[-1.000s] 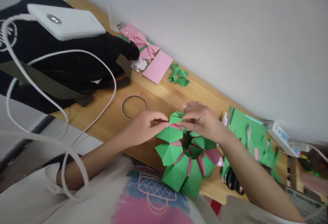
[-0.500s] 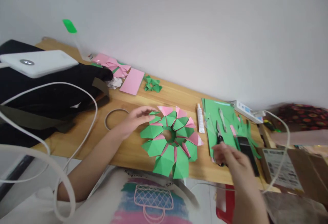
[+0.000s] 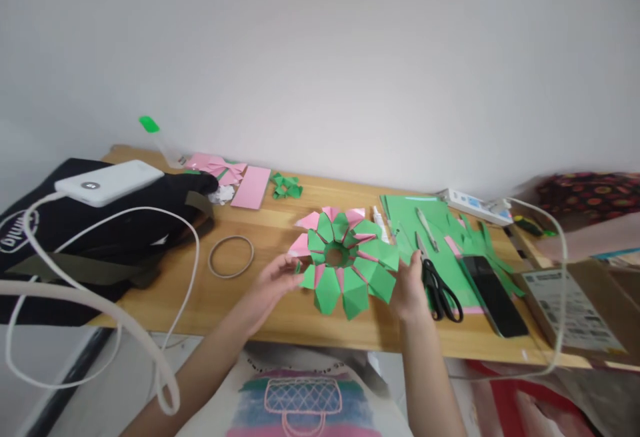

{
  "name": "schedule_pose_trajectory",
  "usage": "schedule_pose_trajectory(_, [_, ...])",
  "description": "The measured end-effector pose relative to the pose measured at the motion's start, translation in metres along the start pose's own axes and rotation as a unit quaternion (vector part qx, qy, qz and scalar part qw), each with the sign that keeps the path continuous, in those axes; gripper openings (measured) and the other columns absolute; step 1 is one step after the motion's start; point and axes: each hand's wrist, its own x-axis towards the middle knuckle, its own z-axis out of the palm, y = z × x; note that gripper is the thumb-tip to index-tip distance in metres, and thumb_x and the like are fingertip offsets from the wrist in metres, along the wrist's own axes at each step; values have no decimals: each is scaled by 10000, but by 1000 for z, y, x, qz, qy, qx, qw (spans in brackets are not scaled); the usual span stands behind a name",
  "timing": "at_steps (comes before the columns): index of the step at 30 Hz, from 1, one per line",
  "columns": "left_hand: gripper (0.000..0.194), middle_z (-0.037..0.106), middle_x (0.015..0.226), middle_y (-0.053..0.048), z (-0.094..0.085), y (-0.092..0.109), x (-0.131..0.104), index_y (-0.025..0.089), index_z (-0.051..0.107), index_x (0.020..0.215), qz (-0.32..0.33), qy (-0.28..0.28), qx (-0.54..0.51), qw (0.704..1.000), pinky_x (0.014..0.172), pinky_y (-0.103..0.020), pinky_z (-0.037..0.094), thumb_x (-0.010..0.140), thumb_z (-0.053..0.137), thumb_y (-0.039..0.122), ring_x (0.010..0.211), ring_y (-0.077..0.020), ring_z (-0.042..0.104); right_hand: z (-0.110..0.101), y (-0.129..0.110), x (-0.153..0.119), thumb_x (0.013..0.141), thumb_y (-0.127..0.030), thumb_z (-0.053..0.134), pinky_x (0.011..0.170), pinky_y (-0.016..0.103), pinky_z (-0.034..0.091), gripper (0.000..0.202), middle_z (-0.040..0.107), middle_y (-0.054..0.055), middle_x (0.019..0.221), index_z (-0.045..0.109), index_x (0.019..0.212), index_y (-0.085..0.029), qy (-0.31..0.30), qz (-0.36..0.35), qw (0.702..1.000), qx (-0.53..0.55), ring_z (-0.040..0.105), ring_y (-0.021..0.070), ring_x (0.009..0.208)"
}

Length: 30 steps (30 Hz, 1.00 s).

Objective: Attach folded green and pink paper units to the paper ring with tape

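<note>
A ring-shaped folded-paper flower (image 3: 327, 290), green petals with pink tips and folds, sits in front of me around a round central hole. My left hand (image 3: 280, 280) pinches its left edge between thumb and fingers. On the opposite side my right hand (image 3: 411, 290) holds the right petals, its fingers partly hidden behind the paper. Just beyond that hand, black-handled scissors (image 3: 440, 293) lie on green paper sheets (image 3: 410, 213). A white tube (image 3: 380, 222) lies behind the flower, partly covered by it.
A tape-like ring (image 3: 231, 257), pink card (image 3: 251, 187) and small green folded piece (image 3: 287, 186) lie left and behind. A black bag (image 3: 125, 237) carries a white power bank (image 3: 111, 182) with a looping cable. Rightward are a phone (image 3: 493, 295), power strip (image 3: 475, 207) and cardboard box (image 3: 590, 307).
My right hand has left the scissors and moved left to the flower's right edge. The flower has turned and tilted in my hands. The camera view has shifted.
</note>
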Motion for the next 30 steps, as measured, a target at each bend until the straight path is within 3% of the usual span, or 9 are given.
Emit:
schedule_pose_trajectory(7, [309,682,920,-48,18,-2,10,176,687,803,-20,15,-55,998,790,-322,501,563,852,280,863,-191,627,11,-21,45,818,-734,398,809,495,548,577,762,67,815,684,915,-242,-52,34,997,34,710,308,943])
schedule_pose_trajectory(12, [265,669,819,-17,20,-3,11,178,667,741,-47,49,-61,996,752,-304,496,563,856,232,788,-160,620,11,-23,58,830,-738,361,818,483,540,587,748,29,800,661,946,-247,-35,19,998,57,711,285,915])
schedule_pose_trajectory(18, [271,693,739,-39,13,3,13,150,686,740,-78,32,-42,996,717,-299,480,539,855,218,757,-187,655,9,-11,44,823,-728,406,805,453,535,547,738,37,822,653,887,-244,-17,27,998,54,702,269,903])
schedule_pose_trajectory(24, [291,728,884,-43,-4,9,19,173,693,867,-45,47,-5,998,705,-245,463,603,801,224,834,-171,676,12,4,26,776,-732,478,792,395,524,552,735,31,958,657,998,-260,34,-9,999,35,690,225,888])
schedule_pose_trajectory(30, [342,723,953,-67,-15,15,22,177,650,957,-7,77,43,996,710,-262,472,645,743,282,903,-206,682,3,16,10,769,-758,425,665,345,496,613,670,36,874,632,964,-215,162,-111,977,-79,650,197,766])
